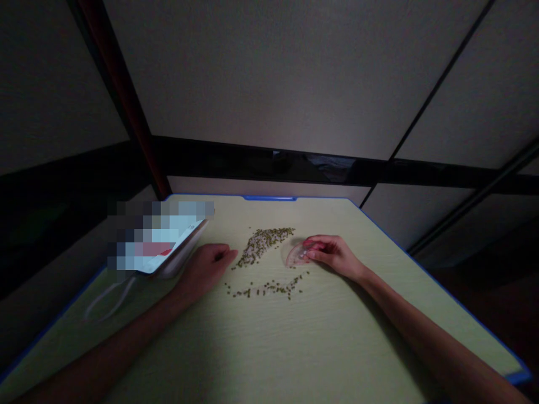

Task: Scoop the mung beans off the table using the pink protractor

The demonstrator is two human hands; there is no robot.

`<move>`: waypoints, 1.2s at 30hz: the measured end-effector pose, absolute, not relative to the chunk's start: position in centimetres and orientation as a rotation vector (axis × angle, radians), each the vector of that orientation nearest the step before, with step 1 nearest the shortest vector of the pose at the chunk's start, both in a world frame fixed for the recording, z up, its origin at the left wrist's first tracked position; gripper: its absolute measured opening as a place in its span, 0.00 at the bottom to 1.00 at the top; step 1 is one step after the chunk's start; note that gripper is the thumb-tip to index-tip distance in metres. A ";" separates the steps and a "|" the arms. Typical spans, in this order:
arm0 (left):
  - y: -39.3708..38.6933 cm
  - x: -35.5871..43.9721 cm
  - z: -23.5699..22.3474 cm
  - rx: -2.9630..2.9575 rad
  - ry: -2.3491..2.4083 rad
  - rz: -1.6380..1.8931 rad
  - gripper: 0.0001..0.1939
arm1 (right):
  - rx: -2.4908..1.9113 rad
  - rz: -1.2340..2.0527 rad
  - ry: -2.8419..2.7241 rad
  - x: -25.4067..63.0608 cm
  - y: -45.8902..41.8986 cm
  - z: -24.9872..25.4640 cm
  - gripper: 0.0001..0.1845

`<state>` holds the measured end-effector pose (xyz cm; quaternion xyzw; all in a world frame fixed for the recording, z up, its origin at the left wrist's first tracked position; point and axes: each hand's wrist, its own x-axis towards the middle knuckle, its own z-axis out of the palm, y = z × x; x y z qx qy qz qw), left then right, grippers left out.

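Holding, in the right hand (337, 258), a clear, half-round plate (295, 256) like a protractor, pinched at its near side between thumb and fingers (318, 256), low over the bench (252, 348) and just beside the seeds. Seems, as a judgement, to be at a step of handling the plate next to the seeds; calls, for any shift of it, for a light, level pinch, so as not to scatter the loose grains. Spread to the left of the right fingers, in one dense patch (263, 242); strewn nearer the body, between both sets of fingers, in one thin, ragged row (275, 288). Curled loosely at the left hand (206, 269), near the left end of the dense patch; cannot tell whether clenched or gripping anything. Propped outward from the left fingers, one device with a lit screen (179, 241), partly blurred out; looped beyond, one pale strap (123, 293). Counted in all: one plate, one device, one strap, one bench, two hands, two groups of seeds; far too many and too small, in single grains, to number exactly.
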<state>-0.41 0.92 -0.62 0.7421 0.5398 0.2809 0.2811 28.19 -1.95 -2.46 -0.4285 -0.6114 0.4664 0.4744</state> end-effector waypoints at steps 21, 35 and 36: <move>0.6 -0.3 0.0 1.929 1.544 0.651 0.17 | -1.117 1.327 -1.516 31.8 -3.0 -1.1 0.10; 0.5 -0.1 0.0 1.928 1.549 0.662 0.18 | -1.124 1.295 -1.451 32.0 -3.0 -1.2 0.10; 0.5 -0.1 0.0 1.931 1.553 0.661 0.18 | -1.120 1.285 -1.448 32.0 -3.0 -1.3 0.10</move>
